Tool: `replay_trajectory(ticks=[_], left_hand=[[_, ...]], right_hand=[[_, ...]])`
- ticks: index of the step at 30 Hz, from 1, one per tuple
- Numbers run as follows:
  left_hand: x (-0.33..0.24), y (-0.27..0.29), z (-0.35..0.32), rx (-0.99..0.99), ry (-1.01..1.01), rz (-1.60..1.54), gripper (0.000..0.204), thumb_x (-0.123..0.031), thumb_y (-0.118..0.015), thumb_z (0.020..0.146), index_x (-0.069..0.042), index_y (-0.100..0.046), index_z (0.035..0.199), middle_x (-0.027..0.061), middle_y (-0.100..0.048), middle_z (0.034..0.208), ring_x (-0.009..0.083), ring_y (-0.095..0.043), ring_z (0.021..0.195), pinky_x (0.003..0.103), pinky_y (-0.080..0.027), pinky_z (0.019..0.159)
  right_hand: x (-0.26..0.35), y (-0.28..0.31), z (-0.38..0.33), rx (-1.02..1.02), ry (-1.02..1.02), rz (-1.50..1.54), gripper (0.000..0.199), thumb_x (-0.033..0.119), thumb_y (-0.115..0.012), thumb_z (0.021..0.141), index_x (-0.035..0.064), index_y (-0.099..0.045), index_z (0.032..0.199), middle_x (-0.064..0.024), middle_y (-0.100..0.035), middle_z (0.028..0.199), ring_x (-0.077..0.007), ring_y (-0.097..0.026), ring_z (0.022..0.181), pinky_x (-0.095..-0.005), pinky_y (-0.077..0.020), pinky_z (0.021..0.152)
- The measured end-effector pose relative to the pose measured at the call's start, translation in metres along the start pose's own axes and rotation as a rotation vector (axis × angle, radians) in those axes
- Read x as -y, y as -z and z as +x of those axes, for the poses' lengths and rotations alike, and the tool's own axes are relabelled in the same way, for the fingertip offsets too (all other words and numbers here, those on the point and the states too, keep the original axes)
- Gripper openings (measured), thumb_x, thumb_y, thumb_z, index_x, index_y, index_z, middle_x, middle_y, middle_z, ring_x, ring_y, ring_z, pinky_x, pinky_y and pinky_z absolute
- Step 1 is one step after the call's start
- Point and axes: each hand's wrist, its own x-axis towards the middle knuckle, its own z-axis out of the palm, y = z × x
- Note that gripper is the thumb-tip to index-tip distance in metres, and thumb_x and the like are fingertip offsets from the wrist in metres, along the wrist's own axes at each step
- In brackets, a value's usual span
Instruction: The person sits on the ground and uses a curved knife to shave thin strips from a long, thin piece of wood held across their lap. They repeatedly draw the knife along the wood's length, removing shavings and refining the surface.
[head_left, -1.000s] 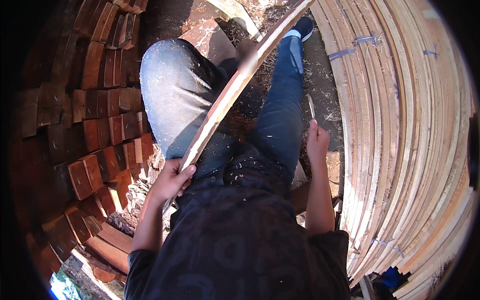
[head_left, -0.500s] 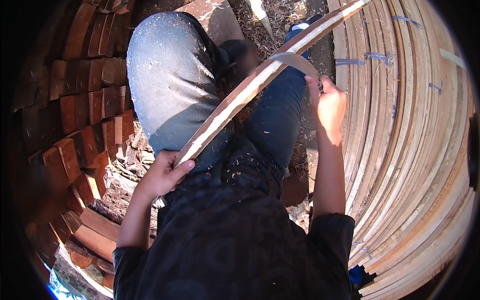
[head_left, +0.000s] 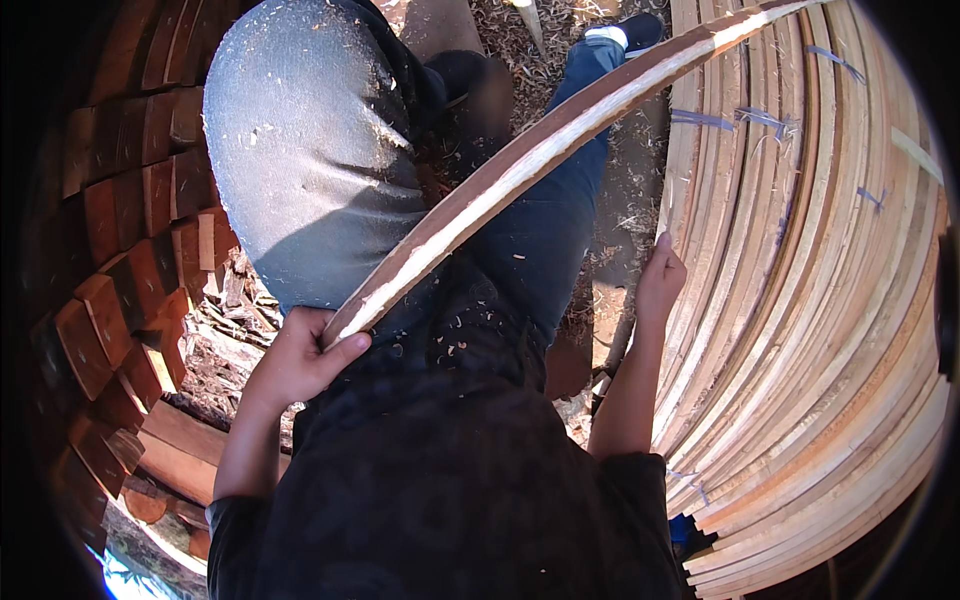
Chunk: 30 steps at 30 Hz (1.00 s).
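Left hand (head_left: 300,355) grips the end of a long strip (head_left: 560,140). Right hand (head_left: 660,285), fingers together, rests against stacked strips (head_left: 800,300)

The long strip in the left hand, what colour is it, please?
Pale wood strip with reddish-brown edges, seen in the head view.

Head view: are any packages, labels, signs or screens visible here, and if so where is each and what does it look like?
None in view: no package, label, sign or screen.
Closest thing: blue straps binding the slat stack on the right, thin, plain bands.
Left hand grips the long wooden strip, bare wood, unmarked.
Right hand rests at the stack's edge.
Reddish wood blocks on the left, unmarked.
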Motion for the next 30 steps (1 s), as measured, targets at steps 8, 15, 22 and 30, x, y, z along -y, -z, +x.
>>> replay_trajectory(ticks=[8,15,22,30], left_hand=[[-0.009,-0.004,0.001,0.002,0.025,-0.074,0.039,-0.033,-0.065,0.09,-0.001,-0.055,0.069,-0.0033,-0.047,0.05,0.0052,-0.042,0.041,0.024,-0.032,0.039],[-0.003,-0.015,0.002,-0.035,-0.093,-0.043,0.044,-0.036,-0.065,0.09,0.002,-0.058,0.068,-0.0047,-0.041,0.051,0.0034,-0.036,0.05,0.026,-0.028,0.041],[-0.006,-0.016,0.004,-0.053,-0.07,-0.013,0.047,-0.037,-0.068,0.087,0.003,-0.059,0.065,-0.005,-0.041,0.051,0.0035,-0.037,0.051,0.027,-0.029,0.042],[-0.001,-0.01,0.001,-0.067,-0.098,-0.001,0.042,-0.032,-0.07,0.086,0.003,-0.059,0.065,-0.0035,-0.045,0.052,0.0032,-0.039,0.054,0.027,-0.033,0.045]], right_hand=[[0.142,-0.031,-0.008,-0.016,0.403,-0.172,0.043,0.04,-0.064,0.087,0.0022,-0.058,0.068,-0.0145,-0.053,0.052,-0.0328,-0.055,0.047,-0.0401,-0.042,0.047],[0.126,-0.008,0.052,-0.165,0.604,-0.415,0.048,0.049,-0.066,0.083,0.0044,-0.06,0.068,-0.0168,-0.057,0.054,-0.0363,-0.06,0.053,-0.042,-0.0454,0.046],[0.114,-0.013,0.066,-0.125,0.138,-0.154,0.059,0.049,-0.057,0.091,-0.0007,-0.055,0.06,-0.0096,-0.043,0.046,-0.0249,-0.044,0.041,-0.0402,-0.0358,0.045],[0.087,0.025,0.01,-0.041,0.195,0.027,0.057,0.04,-0.046,0.099,0.0054,-0.035,0.054,0.0019,-0.029,0.051,-0.0097,-0.024,0.051,-0.0307,-0.0207,0.048]])
